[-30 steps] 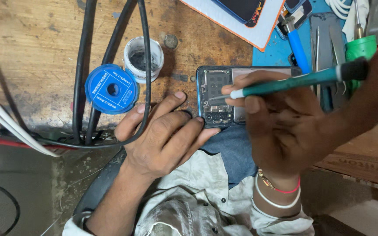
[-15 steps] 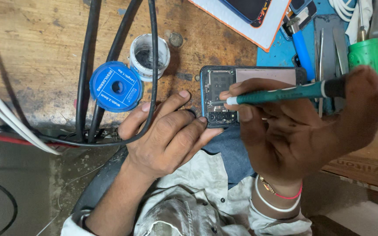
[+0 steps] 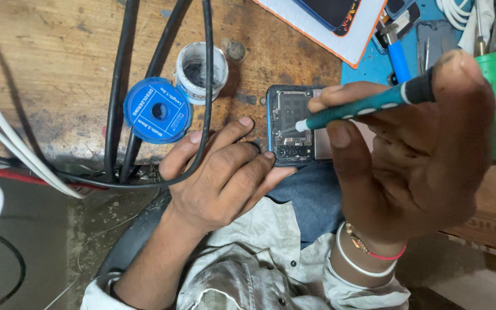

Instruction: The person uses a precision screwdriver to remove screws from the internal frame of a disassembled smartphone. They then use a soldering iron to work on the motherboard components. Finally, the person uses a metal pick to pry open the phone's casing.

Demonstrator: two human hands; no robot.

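An opened phone [image 3: 294,129] lies at the edge of a worn wooden bench [image 3: 47,63], its back cover off and its inner parts bare. The left hand [image 3: 225,172] steadies its lower corner with its fingertips. The right hand [image 3: 414,155] pinches a teal screwdriver [image 3: 368,106], tip set on the phone's inside. A blue reel [image 3: 157,110] and small white pot [image 3: 202,65] sit near the black cables [image 3: 119,86].

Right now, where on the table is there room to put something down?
Bare wood lies left of the black cables, and a smaller patch between the small white tub and the white pad. It is crowded around the opened phone, the blue reel, both hands and the blue mat.
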